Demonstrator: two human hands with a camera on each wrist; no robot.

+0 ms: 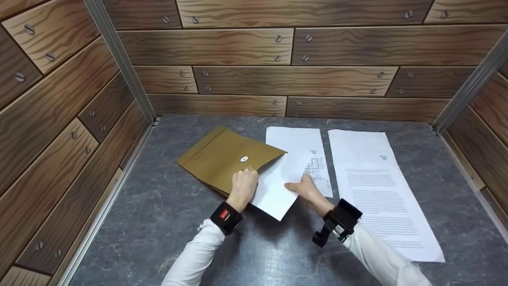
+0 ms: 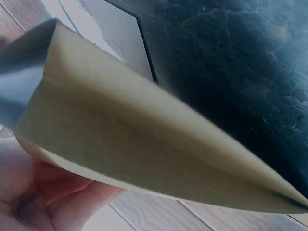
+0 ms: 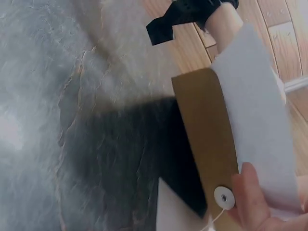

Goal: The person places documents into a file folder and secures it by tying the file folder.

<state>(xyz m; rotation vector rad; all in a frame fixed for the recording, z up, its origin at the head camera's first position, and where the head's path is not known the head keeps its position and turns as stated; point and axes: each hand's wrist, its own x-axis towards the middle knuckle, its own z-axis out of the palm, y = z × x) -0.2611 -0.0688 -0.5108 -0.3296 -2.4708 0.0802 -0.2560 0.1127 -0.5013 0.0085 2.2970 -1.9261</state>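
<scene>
A brown document envelope (image 1: 214,155) with a white string button (image 1: 244,159) lies slanted in front of me, its mouth towards the right. My left hand (image 1: 244,184) grips it by the mouth edge. Inside, the tan lining (image 2: 110,110) shows in the left wrist view, with the mouth spread apart. My right hand (image 1: 308,191) pinches a white sheet (image 1: 274,194) at the mouth, thumb on top. Beneath that sheet, the right wrist view shows a brown flap (image 3: 202,115) with another button (image 3: 224,197) and string. How far the sheet reaches into the envelope is hidden.
Behind the right hand lies a page with a line drawing (image 1: 317,163). To its right are printed text pages (image 1: 377,198), partly under the right forearm. Wood-patterned walls (image 1: 238,47) enclose the dark grey marbled table (image 1: 151,222) at the back and sides.
</scene>
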